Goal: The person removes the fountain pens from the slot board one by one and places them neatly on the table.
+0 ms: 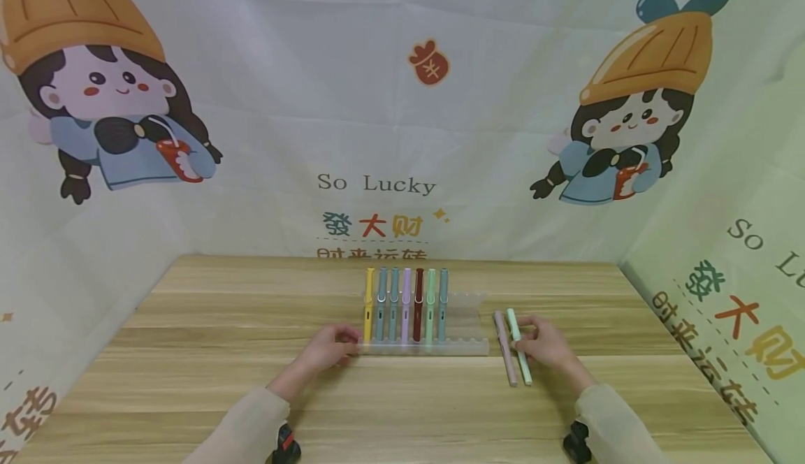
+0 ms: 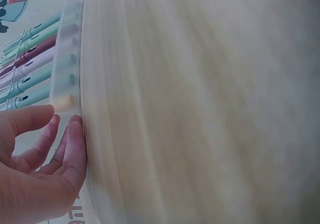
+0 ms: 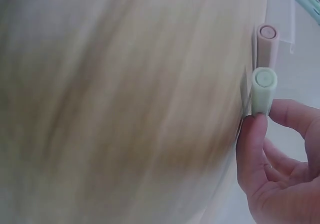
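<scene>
A clear plastic pen rack (image 1: 423, 347) stands on the table with several pens upright in a row, from a yellow pen (image 1: 368, 305) at the left end to a blue-grey pen (image 1: 443, 305); its right slots hold none. My left hand (image 1: 330, 346) holds the rack's left end, thumb and fingertips at its corner beside the yellow pen in the left wrist view. To the right of the rack, a pinkish-mauve pen (image 1: 505, 349) and a light green pen (image 1: 519, 346) lie side by side, slightly slanted. My right hand (image 1: 546, 342) pinches the light green pen between thumb and fingers.
The wooden table (image 1: 409, 408) ends at the back against a printed cloth backdrop (image 1: 270, 135), which also rises along both sides. Dark wrist devices (image 1: 576, 441) are worn near both sleeves.
</scene>
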A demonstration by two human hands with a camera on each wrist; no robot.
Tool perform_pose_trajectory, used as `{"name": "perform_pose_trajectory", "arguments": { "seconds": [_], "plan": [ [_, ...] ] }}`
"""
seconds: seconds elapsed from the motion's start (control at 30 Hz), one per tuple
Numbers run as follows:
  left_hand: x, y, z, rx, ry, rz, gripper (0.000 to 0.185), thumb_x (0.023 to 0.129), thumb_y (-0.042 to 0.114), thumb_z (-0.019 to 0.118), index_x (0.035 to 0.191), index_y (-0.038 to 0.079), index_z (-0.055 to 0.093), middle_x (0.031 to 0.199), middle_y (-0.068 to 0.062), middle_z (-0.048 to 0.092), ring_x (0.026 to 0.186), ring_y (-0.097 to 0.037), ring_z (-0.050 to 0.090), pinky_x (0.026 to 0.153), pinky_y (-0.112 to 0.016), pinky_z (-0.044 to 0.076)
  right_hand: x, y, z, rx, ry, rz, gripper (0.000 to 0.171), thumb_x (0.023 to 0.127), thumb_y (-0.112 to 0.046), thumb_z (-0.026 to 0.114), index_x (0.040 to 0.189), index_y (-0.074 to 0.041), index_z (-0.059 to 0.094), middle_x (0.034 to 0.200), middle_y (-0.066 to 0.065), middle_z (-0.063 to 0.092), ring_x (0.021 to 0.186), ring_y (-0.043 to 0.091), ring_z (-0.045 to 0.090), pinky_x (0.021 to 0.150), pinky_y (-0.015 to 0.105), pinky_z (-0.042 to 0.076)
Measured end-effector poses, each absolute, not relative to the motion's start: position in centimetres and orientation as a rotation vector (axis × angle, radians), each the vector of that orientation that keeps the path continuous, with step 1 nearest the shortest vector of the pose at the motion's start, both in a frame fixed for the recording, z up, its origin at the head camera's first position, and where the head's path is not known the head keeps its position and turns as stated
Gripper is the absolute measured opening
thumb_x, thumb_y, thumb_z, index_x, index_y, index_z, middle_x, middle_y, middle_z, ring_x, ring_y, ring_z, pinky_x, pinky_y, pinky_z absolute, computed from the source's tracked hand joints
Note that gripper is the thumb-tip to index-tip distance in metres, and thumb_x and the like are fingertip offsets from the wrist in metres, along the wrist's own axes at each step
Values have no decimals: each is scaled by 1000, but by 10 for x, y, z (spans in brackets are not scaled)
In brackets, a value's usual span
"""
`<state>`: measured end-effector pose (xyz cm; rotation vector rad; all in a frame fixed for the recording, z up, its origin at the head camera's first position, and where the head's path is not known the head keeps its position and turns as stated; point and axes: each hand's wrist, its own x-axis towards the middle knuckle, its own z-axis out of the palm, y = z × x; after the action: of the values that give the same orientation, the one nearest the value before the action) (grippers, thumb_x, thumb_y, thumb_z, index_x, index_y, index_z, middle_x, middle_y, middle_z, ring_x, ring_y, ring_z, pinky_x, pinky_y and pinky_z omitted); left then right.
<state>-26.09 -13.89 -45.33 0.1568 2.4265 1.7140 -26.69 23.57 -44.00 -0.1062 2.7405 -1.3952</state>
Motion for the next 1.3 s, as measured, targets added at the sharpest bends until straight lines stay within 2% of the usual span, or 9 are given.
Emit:
{"name": "perform_pose_trajectory", "arguments": {
  "seconds": [0.73,0.97,1.13,1.3],
  "plan": [
    [-261,-136,-454,97,2445,1712,16,79,-5,58,95,-8,56,80,-8,54,68,-17,52,58,-30,48,-267,232,-439,-91,2736,-1378,34,78,3,57,110,9,49,72,8,55,58,16,55,51,29,49],
    [-262,-136,-455,81,2444,1707,16,80,-4,58,95,-7,57,80,-7,55,68,-17,52,59,-30,48,-266,233,-437,-88,2730,-1395,35,81,0,56,113,12,46,78,13,56,60,19,57,53,30,49],
    [-262,-137,-456,90,2445,1711,15,79,-5,58,94,-7,56,80,-7,54,67,-16,52,58,-29,47,-267,230,-434,-126,2824,-1454,33,84,-3,54,114,10,48,86,16,56,67,22,57,54,30,49],
    [-263,-137,-457,98,2441,1717,16,79,-5,58,94,-8,56,79,-7,55,66,-16,52,57,-29,47,-269,220,-432,-201,2820,-1631,32,84,-1,53,115,7,49,92,19,57,77,30,57,59,32,50]
  ]
}}
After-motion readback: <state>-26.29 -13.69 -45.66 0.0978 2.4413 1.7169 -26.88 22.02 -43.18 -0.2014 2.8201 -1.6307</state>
